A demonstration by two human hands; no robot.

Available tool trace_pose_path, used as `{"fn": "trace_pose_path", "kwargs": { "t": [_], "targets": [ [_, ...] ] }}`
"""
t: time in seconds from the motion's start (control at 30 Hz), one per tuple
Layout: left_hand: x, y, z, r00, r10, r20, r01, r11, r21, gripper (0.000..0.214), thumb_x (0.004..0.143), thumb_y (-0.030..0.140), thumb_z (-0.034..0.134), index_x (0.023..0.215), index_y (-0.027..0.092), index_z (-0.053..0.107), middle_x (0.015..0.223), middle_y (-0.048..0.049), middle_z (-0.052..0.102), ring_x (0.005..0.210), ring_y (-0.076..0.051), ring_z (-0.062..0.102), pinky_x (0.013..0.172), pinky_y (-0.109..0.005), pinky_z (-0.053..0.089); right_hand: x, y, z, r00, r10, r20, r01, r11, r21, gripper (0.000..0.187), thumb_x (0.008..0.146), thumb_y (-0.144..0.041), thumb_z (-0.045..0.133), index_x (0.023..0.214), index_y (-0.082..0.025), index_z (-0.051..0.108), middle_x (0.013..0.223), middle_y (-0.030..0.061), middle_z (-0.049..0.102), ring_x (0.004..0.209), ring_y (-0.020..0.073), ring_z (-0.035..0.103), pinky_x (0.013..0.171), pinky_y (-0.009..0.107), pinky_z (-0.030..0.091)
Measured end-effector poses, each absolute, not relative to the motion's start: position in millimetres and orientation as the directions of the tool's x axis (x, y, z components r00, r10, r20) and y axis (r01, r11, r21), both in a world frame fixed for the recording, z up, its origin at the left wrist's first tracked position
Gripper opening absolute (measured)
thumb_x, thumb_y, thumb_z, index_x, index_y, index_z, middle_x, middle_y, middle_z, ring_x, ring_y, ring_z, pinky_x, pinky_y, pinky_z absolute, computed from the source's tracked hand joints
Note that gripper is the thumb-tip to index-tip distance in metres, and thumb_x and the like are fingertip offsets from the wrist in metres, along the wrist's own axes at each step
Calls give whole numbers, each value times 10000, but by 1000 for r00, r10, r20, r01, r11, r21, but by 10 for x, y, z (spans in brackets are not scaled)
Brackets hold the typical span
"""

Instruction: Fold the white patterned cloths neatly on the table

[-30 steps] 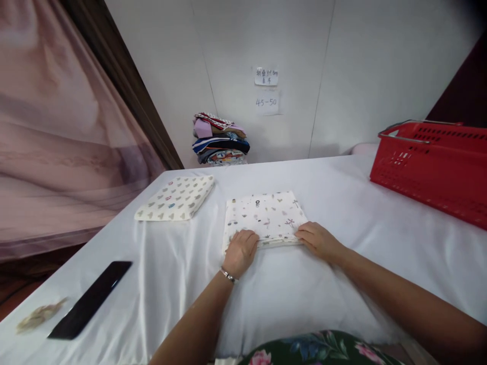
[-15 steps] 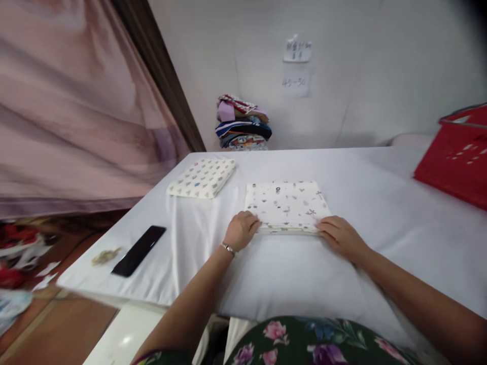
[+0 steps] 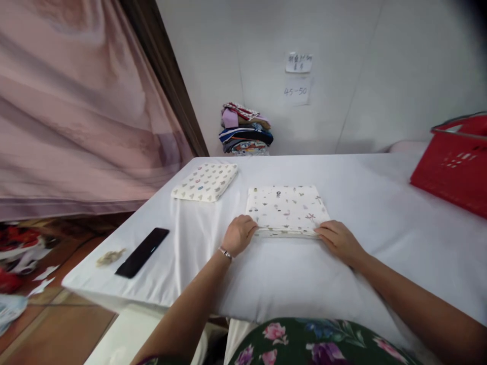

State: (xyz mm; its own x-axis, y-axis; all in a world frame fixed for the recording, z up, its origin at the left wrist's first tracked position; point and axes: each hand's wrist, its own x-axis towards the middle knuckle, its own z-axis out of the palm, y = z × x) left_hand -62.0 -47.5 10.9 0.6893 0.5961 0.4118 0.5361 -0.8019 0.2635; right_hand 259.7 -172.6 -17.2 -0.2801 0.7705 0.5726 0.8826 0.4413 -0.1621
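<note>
A folded white cloth (image 3: 287, 208) printed with small figures lies flat on the white-covered table (image 3: 289, 279) in front of me. My left hand (image 3: 239, 234) pinches its near left corner, thumb and fingers together. At the near right corner, my right hand (image 3: 338, 241) grips the cloth's edge in the same way. The folded layers show along the near edge between both hands. Farther back on the left lies a second folded cloth (image 3: 205, 182), cream with small printed motifs, touched by neither hand.
A black phone (image 3: 142, 252) and a small beige bundle (image 3: 110, 257) lie near the table's left edge. A red basket (image 3: 452, 165) stands at the right. Behind the table rises a pile of folded clothes (image 3: 246, 131). A pink curtain (image 3: 87, 111) hangs at the left.
The view has tilted up slightly, so everything sits a little lower in the picture. Both hands keep hold of the cloth's near corners, and the cloth has hardly moved.
</note>
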Motion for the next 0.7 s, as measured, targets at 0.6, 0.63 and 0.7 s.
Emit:
{"fn": "trace_pose_path", "kwargs": {
  "t": [0.6, 0.63, 0.7],
  "targets": [
    [374, -613, -184, 855, 395, 336, 444, -892, -82, 592, 847, 543, 396, 1359, 251, 333, 1428, -76, 324, 1306, -273, 278, 1035, -511, 260, 2623, -1492, 102, 23, 951, 310, 693, 208, -690, 173, 745, -172, 515, 790, -200, 679, 805, 32, 644, 737, 150, 572, 668, 256, 439],
    [361, -614, -192, 857, 390, 338, 445, -890, -99, 589, 851, 530, 399, 1365, 253, 323, 1434, -78, 314, 1308, -275, 274, 1032, -515, 261, 2671, -1386, 141, 112, 955, 276, 665, 135, -735, 173, 740, -178, 513, 783, -194, 679, 811, 29, 653, 736, 148, 580, 661, 246, 442],
    [349, -615, -172, 859, 377, 346, 440, -889, -125, 593, 849, 516, 415, 1371, 254, 312, 1447, -84, 284, 1310, -283, 266, 1027, -525, 259, 2786, -1135, 198, 301, 928, 218, 645, -30, -763, 186, 738, -176, 501, 796, -188, 677, 839, 22, 669, 770, 147, 592, 680, 233, 440]
  ]
}}
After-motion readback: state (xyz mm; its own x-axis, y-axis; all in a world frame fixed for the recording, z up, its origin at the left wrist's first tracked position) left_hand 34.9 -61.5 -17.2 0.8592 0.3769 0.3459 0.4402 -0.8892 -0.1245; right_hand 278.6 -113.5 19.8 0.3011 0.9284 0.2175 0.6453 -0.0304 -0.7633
